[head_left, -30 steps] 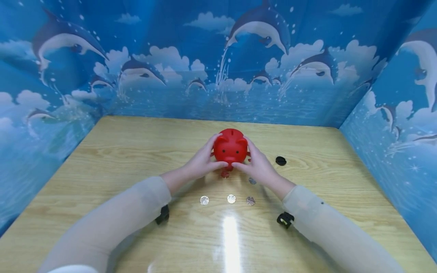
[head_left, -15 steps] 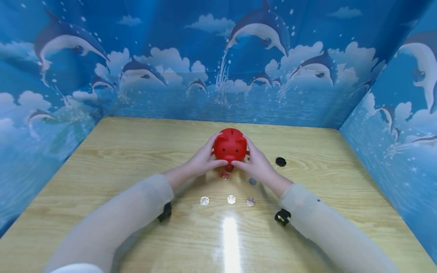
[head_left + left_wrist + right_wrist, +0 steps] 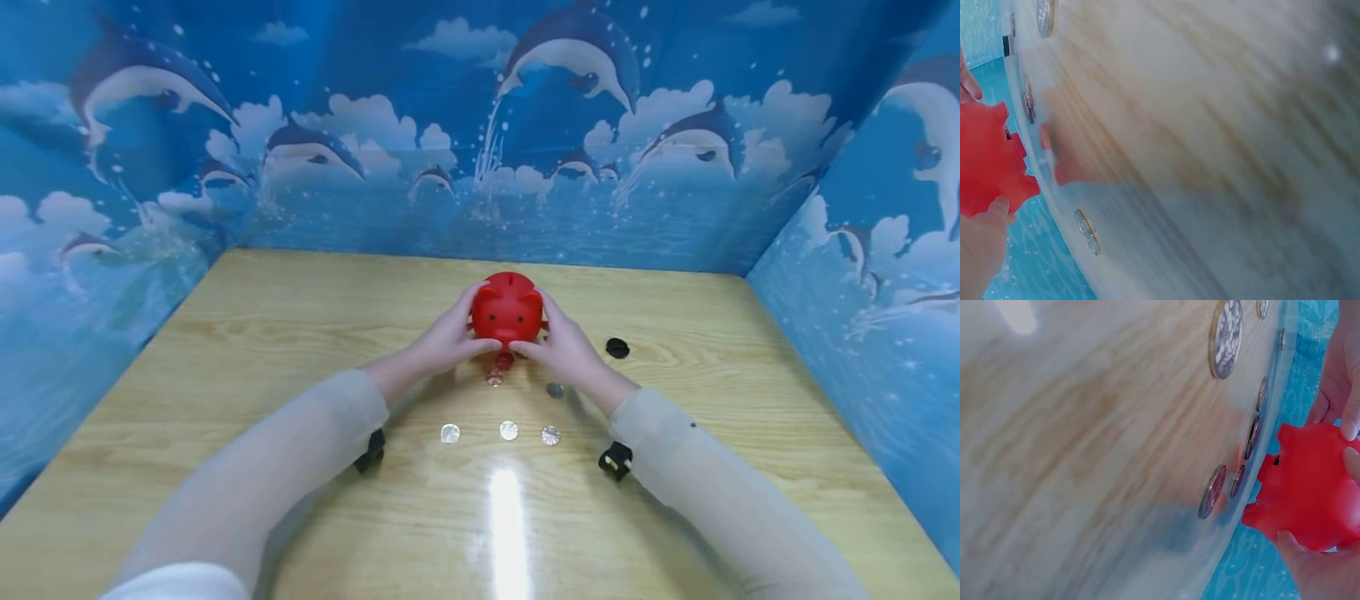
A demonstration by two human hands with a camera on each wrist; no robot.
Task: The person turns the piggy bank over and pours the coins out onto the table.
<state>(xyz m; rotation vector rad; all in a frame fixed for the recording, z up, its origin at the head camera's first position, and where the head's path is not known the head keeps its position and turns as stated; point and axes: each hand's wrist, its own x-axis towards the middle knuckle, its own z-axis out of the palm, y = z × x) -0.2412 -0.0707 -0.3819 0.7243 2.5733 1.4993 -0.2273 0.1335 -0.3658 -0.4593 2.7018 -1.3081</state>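
A red piggy bank (image 3: 508, 310) is held between both hands at the middle of the table, its snout toward me and its coin slot on top. My left hand (image 3: 447, 337) grips its left side and my right hand (image 3: 566, 346) the right, thumbs below the snout. The right wrist view shows the piggy bank (image 3: 1313, 487) off the tabletop, feet apart from it, and a small dark opening by a foot. Beneath and before it lie several coins, among them one coin (image 3: 508, 431) in the middle and another coin (image 3: 555, 390) near my right hand.
A small black round plug (image 3: 617, 347) lies on the wooden table (image 3: 315, 317), right of the piggy bank. Blue dolphin-print curtains (image 3: 390, 208) border the table at the back and sides. Light glares off the front of the tabletop.
Both forearms have drawn slightly inward and forward. The piggy bank stays between my hands in nearly the same place. The whole head view has shifted slightly upward.
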